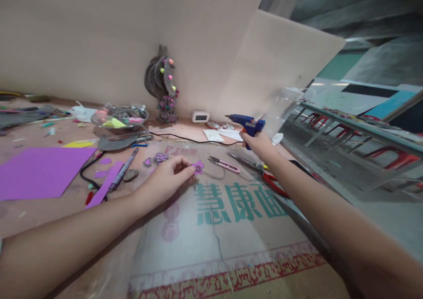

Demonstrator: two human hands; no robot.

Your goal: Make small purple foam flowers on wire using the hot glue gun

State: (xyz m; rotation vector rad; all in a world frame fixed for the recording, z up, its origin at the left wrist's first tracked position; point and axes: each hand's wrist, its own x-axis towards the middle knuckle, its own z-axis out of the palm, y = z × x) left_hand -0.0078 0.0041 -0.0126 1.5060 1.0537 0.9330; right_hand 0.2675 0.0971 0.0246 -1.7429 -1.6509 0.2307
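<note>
Between thumb and fingers, my left hand (pixel 175 173) pinches a small purple flower (pixel 198 167) with a dark outline, held just above the printed sheet (pixel 211 241). A thin thread trails to the right of it. My right hand (pixel 257 144) is wrapped round the handle of a blue glue gun (pixel 248 123), whose nozzle points left. Just behind my left hand lie another purple flower piece (pixel 161 158) and a small purple heart-like piece (pixel 147 162). Pink thread snips (pixel 224 164) and red-handled scissors (pixel 261 169) lie between my two arms.
Purple sheet (pixel 39 171), a purple strip (pixel 107 184) and a pen (pixel 124 169) lie at left. Behind stand a bowl of craft bits (pixel 119 116), a grey pompom-trimmed ornament (pixel 162 87) and a small digital clock (pixel 200 116). A black cord (pixel 194 138) crosses the table.
</note>
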